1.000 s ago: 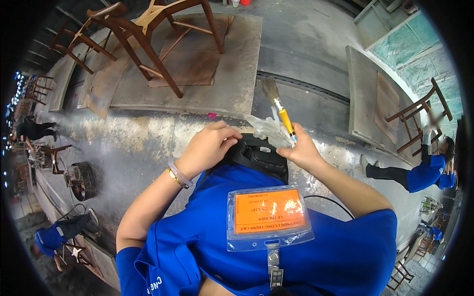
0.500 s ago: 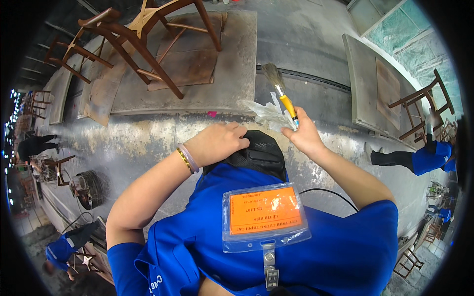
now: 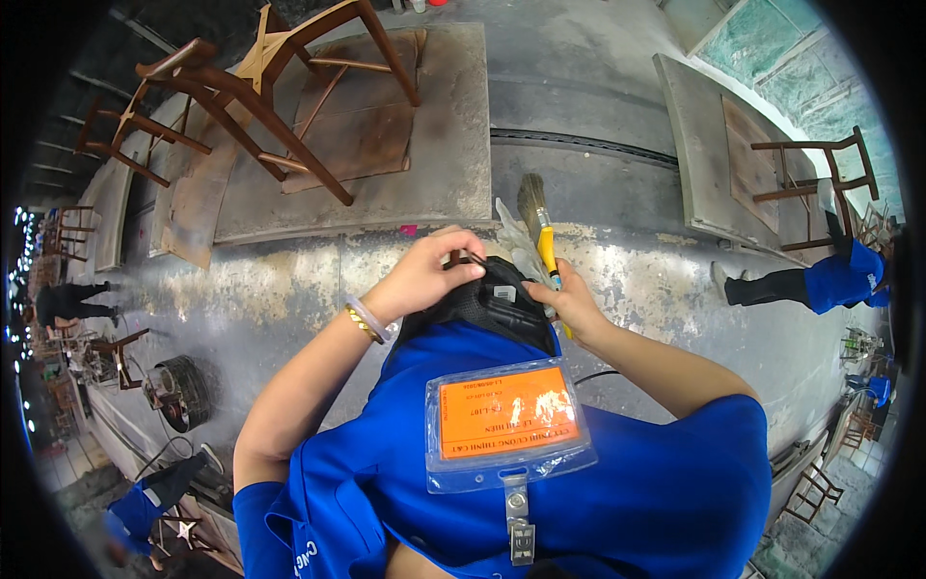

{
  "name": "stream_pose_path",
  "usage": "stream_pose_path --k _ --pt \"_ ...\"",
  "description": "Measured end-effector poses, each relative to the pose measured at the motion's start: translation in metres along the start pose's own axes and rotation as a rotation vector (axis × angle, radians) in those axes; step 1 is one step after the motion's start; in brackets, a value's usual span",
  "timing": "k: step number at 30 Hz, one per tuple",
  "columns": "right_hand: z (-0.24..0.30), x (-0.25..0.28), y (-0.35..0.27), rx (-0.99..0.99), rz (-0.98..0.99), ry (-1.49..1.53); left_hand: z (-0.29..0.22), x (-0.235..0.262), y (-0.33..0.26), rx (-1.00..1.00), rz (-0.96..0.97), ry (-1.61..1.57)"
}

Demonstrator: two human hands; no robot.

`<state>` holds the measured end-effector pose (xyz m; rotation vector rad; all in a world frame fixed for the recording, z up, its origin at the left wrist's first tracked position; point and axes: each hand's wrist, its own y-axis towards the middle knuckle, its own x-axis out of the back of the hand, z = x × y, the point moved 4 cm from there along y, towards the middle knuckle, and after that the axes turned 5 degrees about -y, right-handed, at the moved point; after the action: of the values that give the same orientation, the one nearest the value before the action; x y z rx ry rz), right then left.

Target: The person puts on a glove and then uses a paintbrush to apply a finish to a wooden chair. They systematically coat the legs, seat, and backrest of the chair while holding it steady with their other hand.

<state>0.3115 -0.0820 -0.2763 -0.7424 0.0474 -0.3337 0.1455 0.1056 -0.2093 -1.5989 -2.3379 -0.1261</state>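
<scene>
A black mesh waist pouch hangs at my front, its mouth spread apart and a small white label showing inside. My left hand pinches the pouch's upper left edge between thumb and fingers. On the other side, my right hand grips a paint brush with a yellow handle, bristles pointing away from me. A crumpled translucent plastic piece is bunched beside the brush in the same hand. The right thumb lies against the pouch's right edge.
A brown wooden chair frame stands on a grey platform ahead left. Another platform carries a chair frame at the right, where a person in blue works. A coiled hose or wire bundle lies left.
The pouch's mouth has opened, showing its inside and label. My right hand has come down to the pouch's edge with the brush, which now points more upright. My left fingers have lifted the edge.
</scene>
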Motion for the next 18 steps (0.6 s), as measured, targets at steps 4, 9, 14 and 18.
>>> stream_pose_path --k 4,9,14,18 --pt "0.011 -0.005 -0.006 -0.005 -0.03 0.097 -0.017 -0.03 0.012 -0.132 0.101 0.113" --pt "0.027 -0.004 -0.001 0.016 -0.128 0.077 -0.001 -0.014 0.012 0.084 0.006 0.086" --pt "0.058 0.001 0.005 0.402 -0.144 -0.097 0.007 0.004 -0.003 0.189 0.019 -0.124" --pt "0.071 -0.01 0.011 0.423 -0.126 -0.259 0.007 0.012 -0.018 0.288 0.011 -0.096"
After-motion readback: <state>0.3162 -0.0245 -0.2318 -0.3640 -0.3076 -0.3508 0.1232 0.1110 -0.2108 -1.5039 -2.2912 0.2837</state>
